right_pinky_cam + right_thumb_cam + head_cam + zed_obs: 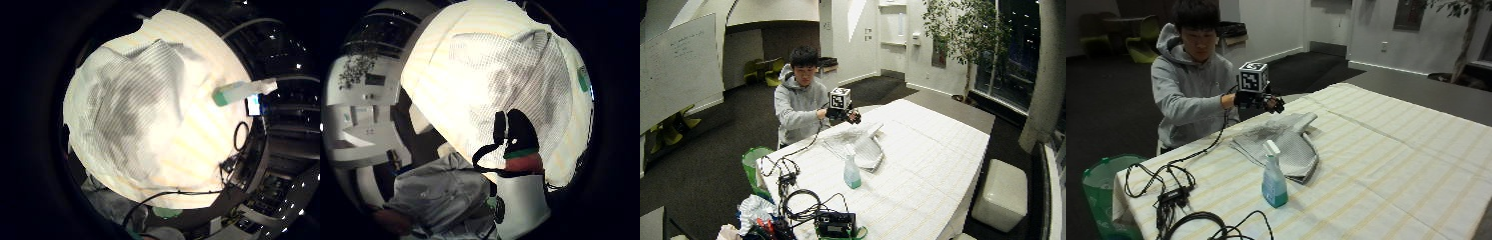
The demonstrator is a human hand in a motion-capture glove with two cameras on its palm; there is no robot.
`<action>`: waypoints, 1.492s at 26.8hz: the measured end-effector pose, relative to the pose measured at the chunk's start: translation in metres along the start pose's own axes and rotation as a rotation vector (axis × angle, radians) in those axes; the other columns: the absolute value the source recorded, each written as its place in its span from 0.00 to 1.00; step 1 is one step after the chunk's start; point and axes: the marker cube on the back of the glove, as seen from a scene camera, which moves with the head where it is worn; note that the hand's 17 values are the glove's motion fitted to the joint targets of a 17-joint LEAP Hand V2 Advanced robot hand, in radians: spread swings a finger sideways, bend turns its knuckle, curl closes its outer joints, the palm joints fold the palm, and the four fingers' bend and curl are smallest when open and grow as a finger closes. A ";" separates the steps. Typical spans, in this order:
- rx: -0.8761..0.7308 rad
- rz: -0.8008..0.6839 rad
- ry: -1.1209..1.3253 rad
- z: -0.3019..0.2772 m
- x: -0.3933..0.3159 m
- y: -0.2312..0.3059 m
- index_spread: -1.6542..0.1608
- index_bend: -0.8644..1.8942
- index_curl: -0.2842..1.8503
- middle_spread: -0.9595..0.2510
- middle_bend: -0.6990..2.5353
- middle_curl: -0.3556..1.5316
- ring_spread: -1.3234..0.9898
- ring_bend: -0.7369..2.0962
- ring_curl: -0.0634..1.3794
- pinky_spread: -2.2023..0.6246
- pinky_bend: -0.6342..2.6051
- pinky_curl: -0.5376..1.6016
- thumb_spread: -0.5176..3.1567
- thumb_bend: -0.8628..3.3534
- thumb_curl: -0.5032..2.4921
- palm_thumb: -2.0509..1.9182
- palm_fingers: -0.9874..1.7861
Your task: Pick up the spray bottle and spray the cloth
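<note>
A spray bottle [1274, 180] with pale blue liquid and a white trigger head stands upright on the striped tablecloth [1385, 165], nearer the camera than the cloth. The grey-white checked cloth [1282, 142] lies rumpled and partly folded between the bottle and the person. My gloved right hand [1259, 101] hovers in the air above the cloth's far edge, fingers loosely curled and holding nothing. The little finger side palm view looks down on the cloth [135, 110] with the bottle [240, 92] beyond it. In the thumb side palm view, the cloth [515, 85] spreads below a glove finger [520, 142].
Black cables [1172, 195] trail over the table's near left corner. A green bin [1102, 180] stands on the floor beside that corner. A black device [834, 223] sits by the table's near end. The tablecloth stretches wide to the right of the bottle.
</note>
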 end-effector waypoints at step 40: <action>0.657 0.463 -0.379 0.042 0.191 0.024 0.76 0.34 0.19 0.75 0.34 0.37 0.57 0.42 0.24 0.86 0.33 0.40 0.41 0.22 0.29 0.69 0.44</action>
